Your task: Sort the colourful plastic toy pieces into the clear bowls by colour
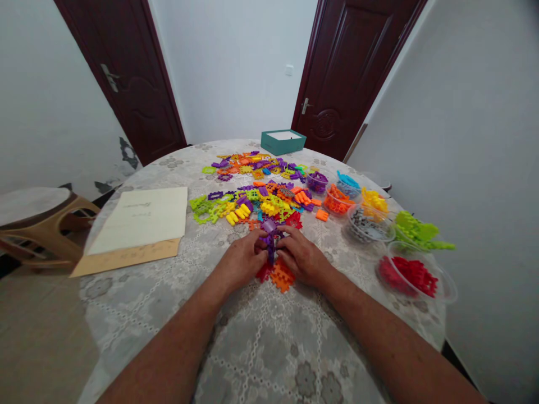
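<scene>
Between my two hands stand purple plastic building pieces (270, 242), joined into an upright shape. My left hand (246, 255) has its fingers closed on the left side of them. From the right, my right hand (301, 252) grips the same purple pieces with bent fingers. An orange interlocking piece (282, 276) lies below them on the table, with a red piece (264, 272) beside it. Just beyond my fingers spreads a pile of mixed building pieces (256, 203). My fingers hide part of the purple shape.
Clear tubs of sorted pieces stand at right, among them red (415, 275), grey (370, 224) and orange (338, 199). Farther back lie another pile (252, 165) and a green box (283, 146). Paper sheets (143, 216) lie at left, near a stool (37, 207) beside the table.
</scene>
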Motion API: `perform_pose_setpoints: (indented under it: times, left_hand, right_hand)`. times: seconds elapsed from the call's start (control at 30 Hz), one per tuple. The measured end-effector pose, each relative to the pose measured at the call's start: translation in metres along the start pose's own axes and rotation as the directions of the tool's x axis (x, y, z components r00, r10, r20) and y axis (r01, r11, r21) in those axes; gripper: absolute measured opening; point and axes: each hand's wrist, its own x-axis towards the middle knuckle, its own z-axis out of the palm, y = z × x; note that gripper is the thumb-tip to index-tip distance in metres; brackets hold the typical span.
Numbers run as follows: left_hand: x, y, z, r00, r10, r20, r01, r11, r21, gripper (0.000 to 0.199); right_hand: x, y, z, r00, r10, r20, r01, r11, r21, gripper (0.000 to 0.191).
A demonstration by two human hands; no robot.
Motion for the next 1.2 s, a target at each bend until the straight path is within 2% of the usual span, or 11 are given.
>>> perform_pose_setpoints:
  times: [0.13, 0.27, 0.33, 0.47, 0.57, 0.63, 0.77, 0.97, 1.03, 1.2]
  left_hand:
    - [-0.001, 0.006, 0.0, 0.999, 0.036, 0.012, -0.036, 0.998, -0.046, 0.047]
    - [0.001, 0.014, 0.001, 0.996, 0.048, 0.073, -0.032, 0.977, -0.211, 0.057]
    - [0.001, 0.019, 0.002, 0.997, 0.039, 0.061, -0.022, 0.965, -0.261, 0.058]
    - [-0.001, 0.026, 0.001, 0.999, 0.02, 0.044, -0.009, 0.967, -0.256, 0.05]
    - [-0.001, 0.025, -0.002, 0.999, -0.028, 0.046, 0.041, 0.947, -0.317, 0.048]
    - [0.001, 0.022, -0.004, 0.996, -0.091, 0.008, 0.087, 0.927, -0.365, 0.051]
    - [0.003, 0.02, -0.005, 0.986, -0.165, -0.037, 0.133, 0.89, -0.436, 0.051]
    - [0.003, 0.019, -0.006, 0.98, -0.201, -0.009, 0.181, 0.9, -0.397, 0.048]
    - [0.003, 0.019, -0.006, 0.979, -0.203, 0.002, 0.184, 0.884, -0.43, 0.05]
    - [0.002, 0.02, -0.003, 0.988, -0.122, 0.094, 0.153, 0.839, -0.522, 0.05]
  right_hand:
    - [0.003, -0.004, 0.004, 1.0, 0.009, -0.003, -0.009, 1.0, -0.029, 0.013]
    - [0.006, -0.007, 0.006, 1.0, 0.015, -0.02, -0.015, 0.999, -0.04, 0.012]
    - [0.007, -0.008, 0.006, 0.999, 0.005, -0.049, -0.007, 0.999, -0.043, 0.012]
    - [0.009, -0.01, 0.004, 0.994, -0.022, -0.109, 0.016, 0.998, -0.057, 0.016]
    - [0.008, -0.011, 0.003, 0.983, -0.037, -0.179, 0.03, 0.999, -0.046, 0.019]
    - [0.008, -0.012, 0.002, 0.977, -0.049, -0.209, 0.04, 0.998, -0.047, 0.021]
    - [0.009, -0.013, 0.003, 0.979, -0.086, -0.183, 0.075, 0.995, -0.064, 0.021]
    - [0.01, -0.016, 0.004, 0.985, -0.081, -0.154, 0.075, 0.996, -0.043, 0.025]
    - [0.01, -0.017, 0.004, 0.985, -0.079, -0.156, 0.075, 0.997, -0.028, 0.027]
    - [0.009, -0.018, 0.005, 0.975, -0.081, -0.207, 0.085, 0.996, 0.012, 0.029]
